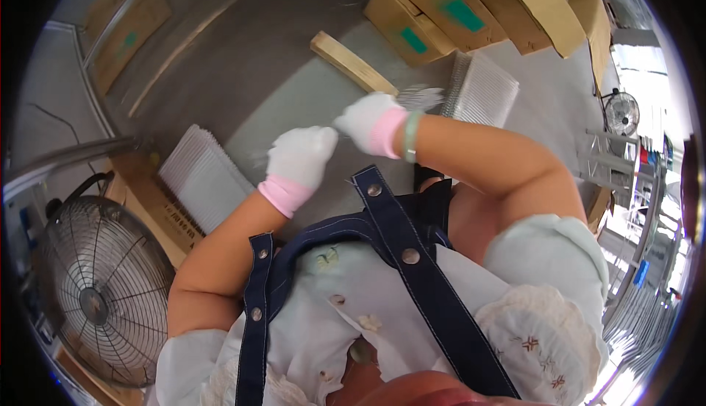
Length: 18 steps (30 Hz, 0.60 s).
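My left hand [300, 157], in a white glove with a pink cuff, is closed with its fingers curled in. Close to it on the right is my right hand [369, 123], gloved the same way and also closed. Whatever the fingers hold, if anything, is hidden. A blurred, clear ribbed piece [421, 98] shows just past my right hand; I cannot tell whether the hand touches it. Beyond the hands lies a pale wooden bar [354, 64]. Stacks of clear ribbed sheets stand on both sides, a left stack [204, 176] and a right stack [482, 88].
Cardboard boxes [441, 12] with green patches fill the far right. A large caged fan [103, 292] stands at the near left, beside a cardboard box [158, 207] and a metal rail [70, 162]. A smaller fan [622, 112] and metal racks are at the right.
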### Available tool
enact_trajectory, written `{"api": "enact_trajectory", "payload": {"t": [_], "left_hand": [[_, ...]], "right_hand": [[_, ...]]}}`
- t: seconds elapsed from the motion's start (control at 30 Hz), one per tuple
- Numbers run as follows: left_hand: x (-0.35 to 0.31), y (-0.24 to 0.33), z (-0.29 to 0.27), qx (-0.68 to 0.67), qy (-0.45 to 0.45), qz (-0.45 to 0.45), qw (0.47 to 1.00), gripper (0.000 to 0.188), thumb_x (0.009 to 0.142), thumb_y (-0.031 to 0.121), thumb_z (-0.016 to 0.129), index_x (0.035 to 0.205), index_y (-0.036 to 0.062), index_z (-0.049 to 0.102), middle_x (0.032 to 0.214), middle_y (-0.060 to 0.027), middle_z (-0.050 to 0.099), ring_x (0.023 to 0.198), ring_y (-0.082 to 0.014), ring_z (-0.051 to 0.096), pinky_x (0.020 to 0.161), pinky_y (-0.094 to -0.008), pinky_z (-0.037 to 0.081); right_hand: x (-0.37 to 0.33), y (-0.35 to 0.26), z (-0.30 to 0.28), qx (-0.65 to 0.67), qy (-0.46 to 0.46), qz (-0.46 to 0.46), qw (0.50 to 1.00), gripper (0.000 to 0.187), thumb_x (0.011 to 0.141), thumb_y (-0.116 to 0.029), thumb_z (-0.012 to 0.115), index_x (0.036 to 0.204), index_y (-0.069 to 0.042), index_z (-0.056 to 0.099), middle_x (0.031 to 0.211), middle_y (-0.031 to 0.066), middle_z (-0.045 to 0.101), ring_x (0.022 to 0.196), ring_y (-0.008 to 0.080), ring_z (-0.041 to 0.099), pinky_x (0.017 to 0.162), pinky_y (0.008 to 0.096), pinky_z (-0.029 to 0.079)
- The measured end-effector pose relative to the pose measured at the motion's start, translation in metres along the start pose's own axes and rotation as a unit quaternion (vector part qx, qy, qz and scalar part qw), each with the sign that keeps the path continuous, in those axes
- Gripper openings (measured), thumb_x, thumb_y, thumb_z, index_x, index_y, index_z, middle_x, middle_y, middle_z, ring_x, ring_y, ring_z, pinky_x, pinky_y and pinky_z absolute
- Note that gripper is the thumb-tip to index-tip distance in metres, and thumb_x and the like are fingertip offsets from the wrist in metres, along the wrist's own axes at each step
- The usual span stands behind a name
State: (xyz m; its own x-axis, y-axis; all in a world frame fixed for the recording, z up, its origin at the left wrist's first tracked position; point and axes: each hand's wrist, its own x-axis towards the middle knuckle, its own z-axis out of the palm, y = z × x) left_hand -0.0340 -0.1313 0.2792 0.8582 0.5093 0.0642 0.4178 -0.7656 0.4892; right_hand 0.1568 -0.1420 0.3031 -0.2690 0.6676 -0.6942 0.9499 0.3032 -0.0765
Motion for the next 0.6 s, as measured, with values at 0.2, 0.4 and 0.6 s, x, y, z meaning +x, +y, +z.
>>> {"api": "enact_trajectory", "payload": {"t": [0.2, 0.4, 0.6], "left_hand": [[0.017, 0.057, -0.077, -0.060, 0.178, 0.153, 0.970, 0.038, 0.068, 0.006, 0.069, 0.103, 0.0035, 0.058, 0.110, -0.0196, 0.062, 0.102, -0.0409, 0.062, 0.087, -0.0494, 0.050], [0.001, -0.010, -0.050, 0.018, 0.144, 0.010, 0.989, 0.050, 0.080, 0.006, 0.071, 0.128, 0.0003, 0.057, 0.131, -0.0201, 0.059, 0.123, -0.0384, 0.056, 0.106, -0.0453, 0.043], [0.006, -0.006, -0.053, -0.005, 0.043, -0.049, 0.998, 0.049, 0.079, 0.004, 0.070, 0.126, -0.0006, 0.058, 0.126, -0.0217, 0.062, 0.119, -0.0401, 0.057, 0.102, -0.0464, 0.046]], "right_hand": [[-0.163, 0.060, -0.019, -0.002, -0.006, 0.214, 0.977, 0.023, 0.084, -0.011, 0.062, 0.105, -0.011, 0.070, 0.093, 0.0132, 0.073, 0.092, 0.0339, 0.071, 0.075, 0.0468, 0.057], [-0.316, 0.171, 0.088, 0.123, -0.008, 0.528, 0.840, 0.039, 0.089, -0.011, 0.057, 0.126, -0.014, 0.066, 0.115, 0.0119, 0.071, 0.105, 0.0349, 0.068, 0.088, 0.0404, 0.054], [-0.371, 0.283, 0.225, 0.635, 0.310, 0.494, 0.506, 0.039, 0.089, -0.015, 0.070, 0.120, 0.009, 0.062, 0.109, 0.0158, 0.071, 0.101, 0.0248, 0.068, 0.090, 0.0351, 0.053]]}}
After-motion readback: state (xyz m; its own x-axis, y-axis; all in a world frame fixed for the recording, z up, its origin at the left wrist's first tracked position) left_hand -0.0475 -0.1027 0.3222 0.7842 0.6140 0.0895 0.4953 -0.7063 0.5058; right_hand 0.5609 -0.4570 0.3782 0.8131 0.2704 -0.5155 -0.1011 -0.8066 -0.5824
